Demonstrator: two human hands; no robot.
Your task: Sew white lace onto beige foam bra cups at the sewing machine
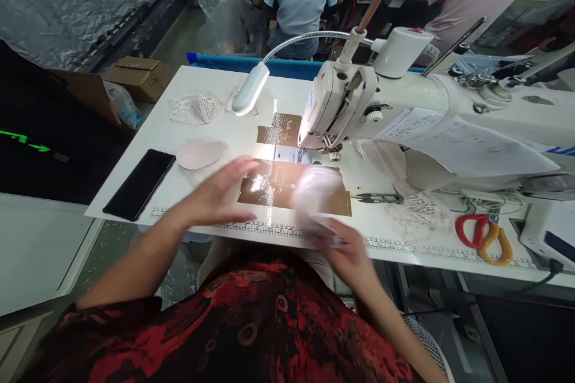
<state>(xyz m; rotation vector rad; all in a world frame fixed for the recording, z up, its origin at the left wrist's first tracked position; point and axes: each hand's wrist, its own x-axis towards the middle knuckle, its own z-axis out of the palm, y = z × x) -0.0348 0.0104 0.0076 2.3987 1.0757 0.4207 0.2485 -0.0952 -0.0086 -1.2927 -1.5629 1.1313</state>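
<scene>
My right hand (344, 245) is closed on a pale fabric piece (314, 191), smeared by motion, in front of the sewing machine (341, 102). My left hand (220, 194) hovers over the table with its fingers apart and nothing in them. Just beyond it lies a light oval fabric cup (200, 154). Brown tape (291, 191) covers the table around the metal needle plate (285, 154), and the blurred fabric hides part of that tape. Toward the back left rests a lace cup (196, 109), with another lace piece (242, 100) partly behind the lamp head.
A black phone (140, 184) lies at the left edge. Right of the tape are thread snips (380, 198), lace pieces (417, 209) and scissors with red and yellow handles (484, 236). A lamp (251, 88) hangs over the table. Two people sit beyond.
</scene>
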